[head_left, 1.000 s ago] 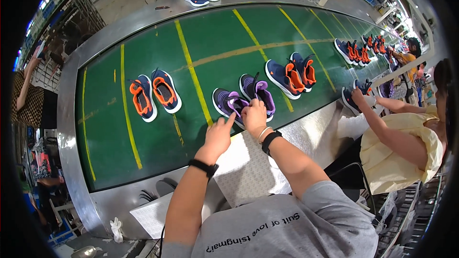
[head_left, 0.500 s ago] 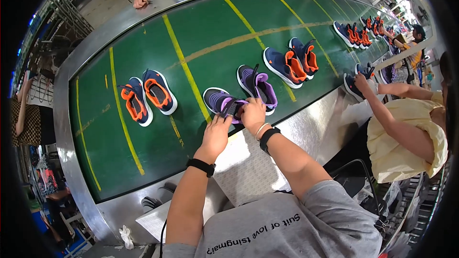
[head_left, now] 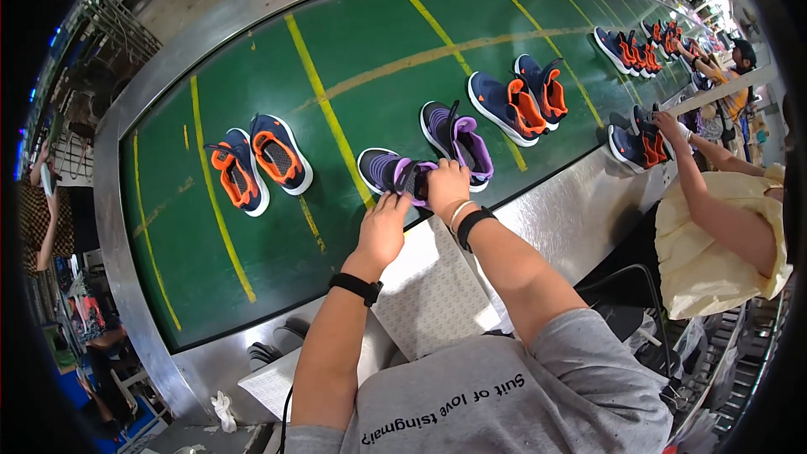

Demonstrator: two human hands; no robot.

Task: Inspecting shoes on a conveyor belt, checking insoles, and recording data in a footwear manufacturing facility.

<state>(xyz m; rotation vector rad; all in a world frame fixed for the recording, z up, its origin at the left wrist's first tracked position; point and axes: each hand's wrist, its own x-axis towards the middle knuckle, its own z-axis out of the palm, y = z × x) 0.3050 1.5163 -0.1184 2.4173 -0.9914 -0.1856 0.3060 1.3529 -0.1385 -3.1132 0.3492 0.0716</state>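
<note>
A dark child's sneaker with purple stripes and lining [head_left: 382, 170] lies at the near edge of the green conveyor belt [head_left: 361, 134], toe pointing up and left. The fingers of my left hand [head_left: 385, 227] grip the near side of its opening. On the heel side, my right hand [head_left: 449, 188] has its fingers curled over the collar, with the fingertips partly hidden. Beside it, to the right, stands the matching purple-lined sneaker [head_left: 454, 141], which neither hand holds.
Navy-and-orange sneakers stand in pairs left [head_left: 282, 155] and right [head_left: 508, 109] of my hands. A metal rim [head_left: 546, 227] borders the belt. White printed sheets [head_left: 429, 282] lie below my wrists. At right, a co-worker's arm [head_left: 706, 193] reaches to sneakers; another person handles shoes across the belt.
My right hand has moved slightly right, and the sneaker's opening between my hands looks wider. The far person's hands have come onto their shoes. At right, the co-worker's sneakers now show their orange linings.
</note>
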